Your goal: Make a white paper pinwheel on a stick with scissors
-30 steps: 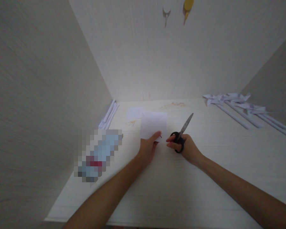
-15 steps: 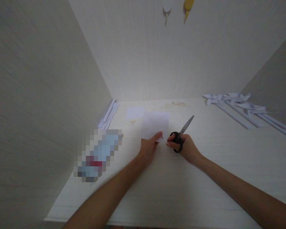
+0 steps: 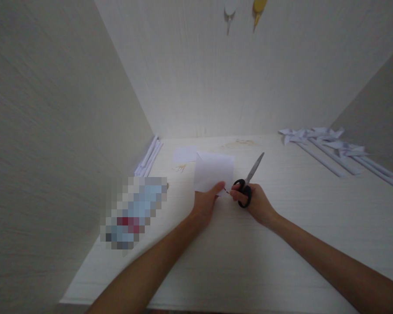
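My left hand (image 3: pixel 205 201) pinches the near edge of a white paper sheet (image 3: pixel 214 170), held just above the white table (image 3: pixel 281 244). My right hand (image 3: pixel 253 201) grips black-handled scissors (image 3: pixel 249 181) with the blades closed and pointing away to the upper right. Its fingertips nearly touch the paper's near right corner, where a small red mark (image 3: pixel 227 191) shows. The two hands sit close together at the table's middle.
A smaller paper piece (image 3: pixel 185 154) lies behind the sheet. Rolled white paper sticks (image 3: pixel 148 158) rest against the left wall. Several white paper pinwheels (image 3: pixel 327 146) lie at the back right. A blurred-out object (image 3: pixel 132 211) sits at the left. Two items hang on the back wall (image 3: pixel 242 13).
The right hand with the scissors has shifted slightly left, closing on the paper's corner. The sheet has tilted a little in my left hand.
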Tool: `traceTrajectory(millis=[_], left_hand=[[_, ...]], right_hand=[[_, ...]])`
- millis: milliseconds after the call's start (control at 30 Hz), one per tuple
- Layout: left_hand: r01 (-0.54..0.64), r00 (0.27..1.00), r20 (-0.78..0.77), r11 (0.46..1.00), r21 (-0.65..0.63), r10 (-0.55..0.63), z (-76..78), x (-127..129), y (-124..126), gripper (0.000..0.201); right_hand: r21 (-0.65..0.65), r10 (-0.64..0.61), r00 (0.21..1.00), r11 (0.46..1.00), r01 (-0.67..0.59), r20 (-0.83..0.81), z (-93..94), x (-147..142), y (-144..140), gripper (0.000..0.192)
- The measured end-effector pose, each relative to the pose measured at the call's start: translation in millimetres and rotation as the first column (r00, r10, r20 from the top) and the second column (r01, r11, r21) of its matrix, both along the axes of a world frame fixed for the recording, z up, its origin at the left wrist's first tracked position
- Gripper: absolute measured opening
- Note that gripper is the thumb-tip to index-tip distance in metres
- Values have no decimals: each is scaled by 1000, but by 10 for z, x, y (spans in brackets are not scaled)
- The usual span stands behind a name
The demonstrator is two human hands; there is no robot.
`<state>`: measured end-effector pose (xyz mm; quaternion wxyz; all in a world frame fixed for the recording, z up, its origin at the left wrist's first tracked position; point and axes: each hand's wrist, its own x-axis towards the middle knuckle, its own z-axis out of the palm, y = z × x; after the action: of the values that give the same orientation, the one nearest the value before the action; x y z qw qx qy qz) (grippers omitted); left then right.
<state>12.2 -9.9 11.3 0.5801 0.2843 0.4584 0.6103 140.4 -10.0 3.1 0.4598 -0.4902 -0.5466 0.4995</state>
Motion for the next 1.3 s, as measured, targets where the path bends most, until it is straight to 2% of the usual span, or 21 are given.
traceTrajectory(millis=[233, 367, 700, 900, 1100, 1300], left_hand=[[14, 999, -31, 999, 44, -13, -6, 5, -10, 40], [2, 998, -61, 1000, 15, -1, 4, 10, -11, 38], [8, 997, -83, 999, 35, -5, -63, 5, 12, 37], [27, 998, -66, 998, 52, -23, -48, 14, -1, 36], [18, 994, -112, 998, 56, -12, -59, 10, -8, 30], [92, 986, -148, 994, 63, -82, -51, 7, -15, 24]], right_hand=[[19, 5, 999, 1000, -6, 38, 29, -13, -11, 30], [34, 6, 999, 999, -7, 48, -5, -10, -4, 29], [25, -12, 1000, 1000, 11, 29, -17, -26, -9, 30], [40, -12, 999, 999, 10, 39, -18, -25, -9, 29], [34, -21, 1000, 999, 21, 5, -22, -28, -18, 26], [32, -13, 1000, 999, 13, -20, -28, -21, -26, 26]])
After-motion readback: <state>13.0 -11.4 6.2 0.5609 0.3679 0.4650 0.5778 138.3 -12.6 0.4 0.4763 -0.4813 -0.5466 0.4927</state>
